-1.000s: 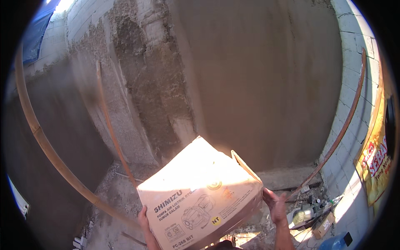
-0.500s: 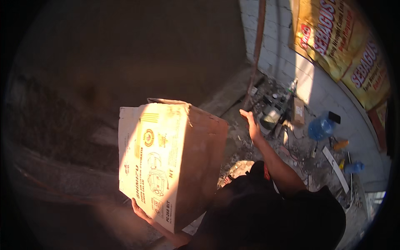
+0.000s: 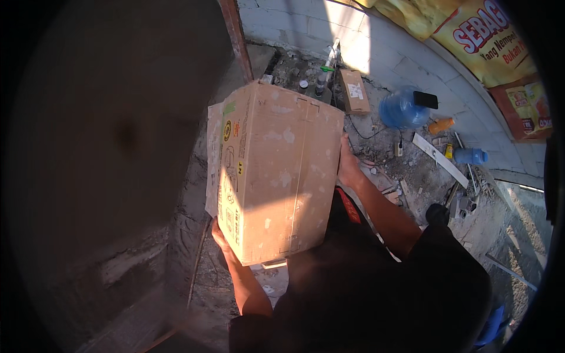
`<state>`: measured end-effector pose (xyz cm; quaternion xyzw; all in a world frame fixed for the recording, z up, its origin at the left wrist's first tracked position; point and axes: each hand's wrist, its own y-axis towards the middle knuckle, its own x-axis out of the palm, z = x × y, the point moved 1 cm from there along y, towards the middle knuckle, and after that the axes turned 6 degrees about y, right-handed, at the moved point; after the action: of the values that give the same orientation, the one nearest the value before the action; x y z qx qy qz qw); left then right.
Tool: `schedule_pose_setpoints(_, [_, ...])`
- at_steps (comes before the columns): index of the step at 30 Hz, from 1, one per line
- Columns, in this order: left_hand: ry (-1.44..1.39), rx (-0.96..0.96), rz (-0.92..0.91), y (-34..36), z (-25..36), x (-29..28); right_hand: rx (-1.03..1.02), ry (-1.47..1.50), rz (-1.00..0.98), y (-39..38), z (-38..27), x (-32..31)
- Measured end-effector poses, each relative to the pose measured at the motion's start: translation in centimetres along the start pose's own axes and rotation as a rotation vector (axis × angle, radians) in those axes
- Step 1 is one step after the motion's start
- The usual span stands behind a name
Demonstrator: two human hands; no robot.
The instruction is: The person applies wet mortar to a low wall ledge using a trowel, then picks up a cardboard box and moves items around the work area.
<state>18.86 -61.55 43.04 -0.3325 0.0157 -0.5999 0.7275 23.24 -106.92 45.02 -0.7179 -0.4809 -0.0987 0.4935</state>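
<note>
A large brown cardboard box [image 3: 282,159] is held up in front of my body, its printed side turned left and a taped, scuffed side facing up toward me. My left hand [image 3: 220,236] grips the box's lower left edge, with some fingers hidden behind it. On the opposite side my right hand [image 3: 348,163] presses against the box's right edge, its fingertips partly hidden by the cardboard. What is inside the box cannot be seen.
Against the block wall [image 3: 288,23] are a small carton [image 3: 354,92], a blue water jug [image 3: 402,110] with a black phone [image 3: 425,100] on it, and an orange bottle [image 3: 441,125]. A white strip [image 3: 440,160] lies on the rubble-strewn floor. A reddish post [image 3: 238,44] stands beyond the box.
My right hand, apart from the box and spread before, now holds its right side. The box has turned, showing more of its taped side, and my view has swung right.
</note>
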Motion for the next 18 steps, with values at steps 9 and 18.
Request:
schedule_pose_setpoints(9, [-0.333,-0.356,-0.262,19.2,-17.1,19.2,-0.302,-0.408,0.305,5.9,-16.4,-9.3])
schedule_pose_setpoints(18, [0.183,-0.412,0.018,31.4,-24.3,15.9,-0.074,-0.145,0.403,17.1,-15.1,-15.2])
